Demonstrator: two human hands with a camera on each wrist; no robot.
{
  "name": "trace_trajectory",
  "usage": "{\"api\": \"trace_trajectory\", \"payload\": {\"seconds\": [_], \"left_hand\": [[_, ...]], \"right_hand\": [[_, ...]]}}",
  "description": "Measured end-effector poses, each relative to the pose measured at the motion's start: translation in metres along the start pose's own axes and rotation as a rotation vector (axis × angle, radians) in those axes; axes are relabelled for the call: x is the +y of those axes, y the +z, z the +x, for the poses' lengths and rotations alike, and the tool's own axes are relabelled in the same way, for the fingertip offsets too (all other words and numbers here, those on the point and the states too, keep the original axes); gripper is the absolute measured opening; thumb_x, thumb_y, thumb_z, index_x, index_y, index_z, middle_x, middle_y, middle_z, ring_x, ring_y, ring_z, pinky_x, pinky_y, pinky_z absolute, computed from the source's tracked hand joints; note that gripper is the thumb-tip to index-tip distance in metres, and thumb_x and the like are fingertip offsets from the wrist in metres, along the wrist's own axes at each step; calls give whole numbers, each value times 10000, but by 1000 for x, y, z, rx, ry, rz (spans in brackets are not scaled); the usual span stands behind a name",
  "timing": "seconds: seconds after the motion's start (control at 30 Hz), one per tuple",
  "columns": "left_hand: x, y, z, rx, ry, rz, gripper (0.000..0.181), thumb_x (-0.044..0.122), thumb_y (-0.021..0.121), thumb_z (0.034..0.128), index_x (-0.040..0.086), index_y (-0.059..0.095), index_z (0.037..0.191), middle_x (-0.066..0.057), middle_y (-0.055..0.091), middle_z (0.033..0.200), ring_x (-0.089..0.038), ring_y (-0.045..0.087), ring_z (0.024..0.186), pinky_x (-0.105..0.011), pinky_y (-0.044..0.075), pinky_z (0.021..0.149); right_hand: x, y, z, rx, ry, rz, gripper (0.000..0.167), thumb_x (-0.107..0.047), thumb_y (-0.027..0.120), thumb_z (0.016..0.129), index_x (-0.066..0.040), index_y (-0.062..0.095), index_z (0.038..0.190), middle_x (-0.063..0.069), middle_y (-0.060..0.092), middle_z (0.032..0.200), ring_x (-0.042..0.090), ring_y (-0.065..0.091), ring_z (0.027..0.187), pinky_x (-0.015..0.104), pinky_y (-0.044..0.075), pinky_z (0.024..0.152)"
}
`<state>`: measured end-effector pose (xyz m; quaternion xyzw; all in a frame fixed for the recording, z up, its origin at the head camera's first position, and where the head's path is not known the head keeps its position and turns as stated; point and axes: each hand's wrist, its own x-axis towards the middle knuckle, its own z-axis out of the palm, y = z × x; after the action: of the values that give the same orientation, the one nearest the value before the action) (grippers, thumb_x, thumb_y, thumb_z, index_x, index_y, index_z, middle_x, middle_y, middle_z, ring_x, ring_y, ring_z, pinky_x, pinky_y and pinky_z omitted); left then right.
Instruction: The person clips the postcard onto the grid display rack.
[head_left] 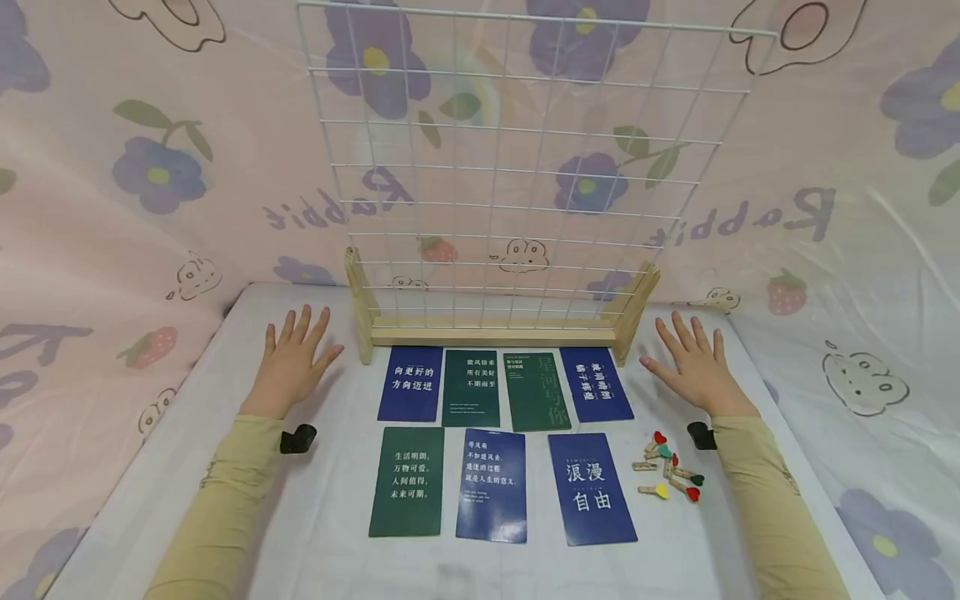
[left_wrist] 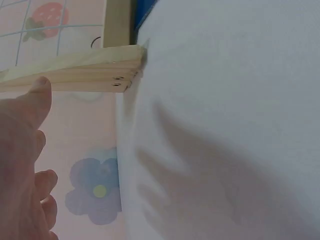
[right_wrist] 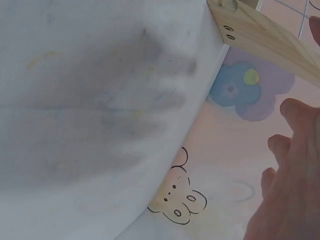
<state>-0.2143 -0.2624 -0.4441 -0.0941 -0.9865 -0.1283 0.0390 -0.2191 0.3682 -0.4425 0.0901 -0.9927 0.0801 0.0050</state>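
Nearest me on the white table (head_left: 330, 521) is a front row of three printed cards (head_left: 491, 485), one green and two blue. To their right lies a loose cluster of small wooden clips (head_left: 670, 470) with coloured hearts. Beyond is a back row of four cards (head_left: 471, 388), blue at the ends, green between. My left hand (head_left: 291, 367) and right hand (head_left: 693, 371) hover either side of it, fingers spread, holding nothing. Farther, a white wire grid (head_left: 510, 173) stands in a wooden base (head_left: 491, 337), before a flowered cloth (head_left: 247, 150).
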Motion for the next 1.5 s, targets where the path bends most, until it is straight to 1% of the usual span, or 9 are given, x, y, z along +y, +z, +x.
{"api": "trace_trajectory", "payload": {"seconds": [0.3, 0.43, 0.57, 0.7, 0.83, 1.0, 1.2, 1.4, 1.5], "left_hand": [[2, -7, 3, -30, 5, -162, 748, 527, 328, 1008, 62, 65, 1532, -322, 32, 1524, -470, -40, 1394, -642, -66, 1082], [-1, -10, 2, -53, -12, -263, 762, 512, 391, 999, 8, 145, 1515, -328, 110, 1515, -501, 67, 1382, -653, 15, 1087], [-5, -13, 0, -73, -21, -361, 758, 485, 476, 979, -18, 231, 1490, -316, 211, 1495, -494, 177, 1361, -635, 162, 1082], [-8, -14, -3, -54, -27, -433, 746, 448, 543, 961, -10, 267, 1482, -312, 281, 1468, -503, 287, 1312, -641, 270, 1035], [-9, -14, -6, -36, -26, -514, 730, 399, 587, 950, -7, 286, 1477, -276, 315, 1470, -488, 362, 1276, -630, 326, 1009], [-7, -16, -10, -50, -39, -607, 723, 394, 598, 945, 25, 289, 1485, -269, 363, 1445, -480, 396, 1262, -601, 356, 1007], [-3, -21, -17, -40, -24, -686, 660, 349, 591, 959, 4, 333, 1459, -283, 448, 1371, -462, 460, 1212, -592, 399, 969], [3, -24, -22, -64, -31, -749, 636, 353, 592, 957, 19, 365, 1449, -244, 466, 1376, -429, 477, 1209, -581, 404, 969], [7, -26, -24, -85, -40, -800, 623, 341, 591, 960, 33, 367, 1453, -222, 466, 1385, -404, 479, 1215, -543, 408, 983]], "right_hand": [[-2, -5, -2, 13, -22, 16, 822, -565, 453, 948, -47, 170, 1520, 268, 69, 1547, 442, -73, 1406, 592, -188, 1063], [-2, -9, -3, 24, -51, 44, 778, -527, 502, 947, 23, 307, 1461, 309, 238, 1485, 485, 137, 1375, 632, 8, 1101], [-4, -14, -4, -26, -39, 164, 722, -503, 499, 961, 57, 388, 1404, 316, 384, 1395, 492, 323, 1285, 635, 233, 1054], [-4, -16, -6, -89, -8, 291, 683, -481, 485, 976, 46, 396, 1402, 289, 447, 1362, 462, 414, 1233, 633, 334, 997], [-3, -16, -9, -98, -6, 384, 633, -430, 521, 976, 33, 409, 1394, 270, 484, 1337, 448, 487, 1173, 618, 398, 954], [-3, -18, -16, -81, -14, 466, 580, -383, 533, 982, 38, 437, 1370, 270, 525, 1290, 452, 543, 1111, 584, 463, 900], [-4, -21, -25, -98, -6, 532, 564, -382, 518, 990, 22, 440, 1377, 242, 572, 1239, 403, 582, 1061, 565, 478, 885], [-7, -23, -36, -140, 12, 621, 525, -315, 501, 1008, 22, 402, 1398, 259, 575, 1232, 404, 599, 1035, 584, 456, 914], [-9, -24, -42, -151, 21, 642, 522, -312, 495, 1011, 17, 393, 1403, 260, 569, 1241, 404, 591, 1051, 531, 482, 911]]}}
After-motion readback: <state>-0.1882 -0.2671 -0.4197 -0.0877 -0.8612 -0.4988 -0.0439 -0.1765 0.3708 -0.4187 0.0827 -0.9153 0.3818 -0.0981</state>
